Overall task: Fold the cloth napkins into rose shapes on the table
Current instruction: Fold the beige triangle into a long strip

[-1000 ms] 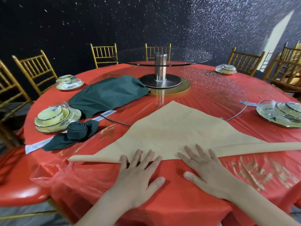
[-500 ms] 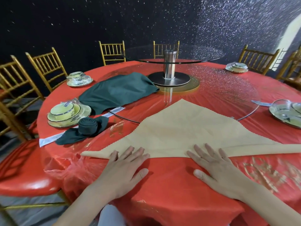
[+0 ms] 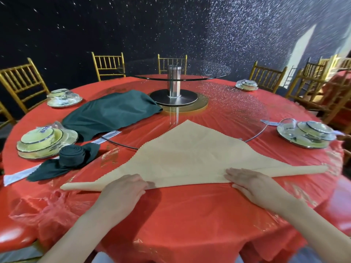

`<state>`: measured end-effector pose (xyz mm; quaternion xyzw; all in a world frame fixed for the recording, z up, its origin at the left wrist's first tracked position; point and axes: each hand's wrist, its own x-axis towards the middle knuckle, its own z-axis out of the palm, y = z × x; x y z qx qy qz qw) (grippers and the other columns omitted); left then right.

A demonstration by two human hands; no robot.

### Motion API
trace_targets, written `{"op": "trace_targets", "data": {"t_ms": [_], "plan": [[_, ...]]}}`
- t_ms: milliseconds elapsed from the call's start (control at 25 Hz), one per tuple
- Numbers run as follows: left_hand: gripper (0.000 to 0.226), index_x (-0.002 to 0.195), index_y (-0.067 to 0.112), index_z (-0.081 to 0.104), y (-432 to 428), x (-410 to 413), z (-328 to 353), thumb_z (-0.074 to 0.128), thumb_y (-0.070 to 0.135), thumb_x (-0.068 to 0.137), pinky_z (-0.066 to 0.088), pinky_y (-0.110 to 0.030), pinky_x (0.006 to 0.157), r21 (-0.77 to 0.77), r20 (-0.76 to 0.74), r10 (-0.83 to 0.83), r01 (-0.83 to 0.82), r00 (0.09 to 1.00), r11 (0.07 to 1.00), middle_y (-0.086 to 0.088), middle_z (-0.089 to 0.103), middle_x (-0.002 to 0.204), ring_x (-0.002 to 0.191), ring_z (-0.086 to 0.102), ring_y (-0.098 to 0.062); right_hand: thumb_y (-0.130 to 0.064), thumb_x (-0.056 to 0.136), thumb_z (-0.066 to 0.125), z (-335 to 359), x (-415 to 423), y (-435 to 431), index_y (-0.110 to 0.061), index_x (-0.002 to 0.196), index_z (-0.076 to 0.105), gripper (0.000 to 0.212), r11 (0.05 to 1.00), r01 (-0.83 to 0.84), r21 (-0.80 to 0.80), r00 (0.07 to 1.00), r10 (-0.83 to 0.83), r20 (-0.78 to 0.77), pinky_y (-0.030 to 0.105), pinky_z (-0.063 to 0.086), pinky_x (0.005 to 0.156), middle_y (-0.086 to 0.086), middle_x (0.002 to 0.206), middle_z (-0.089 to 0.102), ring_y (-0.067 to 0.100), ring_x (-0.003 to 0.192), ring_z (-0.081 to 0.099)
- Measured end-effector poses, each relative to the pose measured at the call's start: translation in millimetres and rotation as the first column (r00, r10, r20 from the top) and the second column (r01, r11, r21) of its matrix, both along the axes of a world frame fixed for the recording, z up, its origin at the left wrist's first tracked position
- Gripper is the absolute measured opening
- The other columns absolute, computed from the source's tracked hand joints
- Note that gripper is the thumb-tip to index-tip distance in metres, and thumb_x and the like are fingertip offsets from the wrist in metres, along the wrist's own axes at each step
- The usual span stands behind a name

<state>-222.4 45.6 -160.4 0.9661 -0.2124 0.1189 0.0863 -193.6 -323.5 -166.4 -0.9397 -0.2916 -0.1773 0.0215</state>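
Observation:
A beige cloth napkin (image 3: 190, 154) lies on the red table (image 3: 190, 215) as a wide triangle, its point facing away from me and its long near edge folded into a narrow band. My left hand (image 3: 123, 188) grips that band left of centre, fingers curled over it. My right hand (image 3: 250, 183) pinches the band right of centre, fingers on top and thumb at the edge. A dark green napkin rolled into a rose (image 3: 72, 155) sits at the left. Another dark green napkin (image 3: 110, 112) lies loose behind it.
A glass turntable (image 3: 237, 111) on a steel post (image 3: 174, 80) fills the table's middle. Wrapped place settings stand at the left (image 3: 43, 141), far left (image 3: 64, 97), right (image 3: 305, 131) and far right (image 3: 247, 85). Gold chairs (image 3: 108, 63) ring the table.
Both hands went from lying flat with spread fingers on the near edge to closing on it. They now sit further apart along the folded band.

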Motion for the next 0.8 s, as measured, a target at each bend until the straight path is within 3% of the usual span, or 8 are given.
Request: {"op": "trace_targets", "data": {"t_ms": [120,240,360,480,560,640,800], "plan": [[0.032,0.081,0.033,0.071,3,3,-4,0.088,0.015,0.060,0.045,-0.022,0.040,0.005,0.026,-0.012,0.011,1.000,1.000,0.015,0.056,0.066,0.056,0.059,-0.008,-0.039,0.102,0.013,0,3,-10,-0.018,0.093,0.076,0.067,0.998,-0.058,-0.003,0.982,0.057,0.179,0.025,0.052,0.080,0.001,0.105,0.072,0.015,0.092,0.069],[0.026,0.071,0.029,0.070,2,6,-1,0.088,0.014,0.059,0.042,-0.022,0.038,0.092,0.056,-0.015,0.009,0.998,0.996,0.013,0.053,0.063,0.053,0.056,-0.009,-0.035,0.099,0.028,-1,6,-12,-0.020,0.088,0.075,0.051,0.998,-0.064,-0.018,0.971,0.066,0.232,0.032,0.056,0.073,-0.001,0.097,0.071,0.020,0.084,0.068],[0.024,0.069,0.026,0.067,3,5,0,0.085,0.011,0.061,0.045,-0.024,0.040,0.084,0.067,0.024,-0.030,0.997,0.996,0.013,0.055,0.065,0.057,0.059,-0.010,-0.029,0.087,0.043,-1,6,-10,-0.020,0.079,0.071,0.031,0.999,-0.031,0.017,0.981,0.027,0.191,0.031,0.052,0.063,-0.005,0.080,0.063,0.019,0.067,0.062],[0.019,0.072,0.027,0.064,2,0,4,0.078,0.015,0.069,0.043,-0.026,0.045,0.089,0.029,0.052,-0.055,0.998,0.995,0.012,0.055,0.068,0.062,0.059,-0.011,-0.029,0.083,0.044,-1,1,-12,-0.022,0.078,0.071,0.028,0.999,-0.010,0.043,0.990,0.004,0.140,0.029,0.046,0.065,-0.009,0.076,0.062,0.014,0.066,0.059],[0.006,0.088,0.026,0.060,-2,1,9,0.057,0.020,0.089,0.043,-0.028,0.063,0.122,-0.016,0.126,-0.123,0.992,0.985,0.010,0.057,0.084,0.083,0.059,-0.013,-0.029,0.080,0.043,0,1,-10,-0.022,0.076,0.069,0.027,0.998,0.010,0.067,0.994,-0.017,0.105,0.028,0.045,0.067,-0.010,0.073,0.062,0.013,0.065,0.059],[0.016,0.100,0.026,0.052,-7,6,11,0.036,0.023,0.097,0.040,-0.029,0.075,0.105,-0.028,0.199,-0.195,0.980,0.975,0.008,0.055,0.100,0.099,0.053,-0.015,-0.029,0.078,0.041,3,7,-7,-0.022,0.071,0.066,0.027,0.994,0.063,0.092,0.997,-0.067,0.047,0.031,0.048,0.064,-0.010,0.067,0.061,0.014,0.062,0.059],[0.020,0.110,0.026,0.047,-12,22,9,0.034,0.017,0.098,0.037,-0.030,0.076,0.125,-0.084,0.287,-0.276,0.954,0.953,0.007,0.057,0.112,0.105,0.053,-0.018,-0.030,0.079,0.042,3,21,-2,-0.023,0.085,0.068,0.027,0.974,0.182,0.132,0.983,-0.178,-0.040,0.031,0.044,0.069,-0.009,0.071,0.066,0.016,0.066,0.062]]}}
